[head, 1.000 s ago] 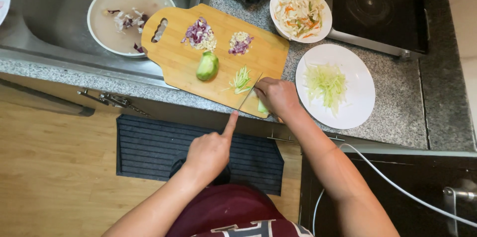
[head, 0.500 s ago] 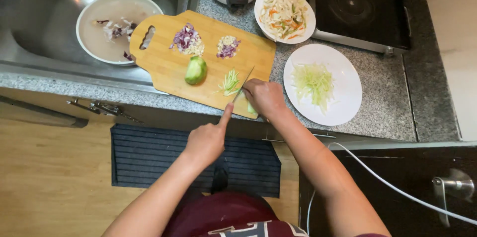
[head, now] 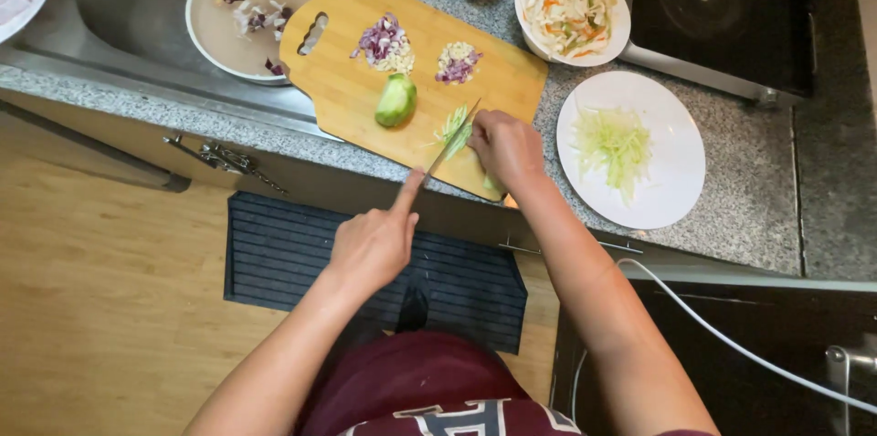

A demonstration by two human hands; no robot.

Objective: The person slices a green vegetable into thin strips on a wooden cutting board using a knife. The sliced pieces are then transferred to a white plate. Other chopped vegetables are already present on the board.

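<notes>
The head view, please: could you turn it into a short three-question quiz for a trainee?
1. True or false: the left hand holds the knife.
2. What lies on the white plate on the counter? A) chopped purple onion B) pale green shreds C) a whole fish
3. Fill in: the right hand steadies the green slices on the wooden ____.
Key: 1 true; 2 B; 3 cutting board.

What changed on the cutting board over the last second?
Little. The left hand keeps the knife across the green slices, and the right hand still pins them; the blade's shift is too small to tell. The green half and chopped piles stayed put on the cutting board.
</notes>
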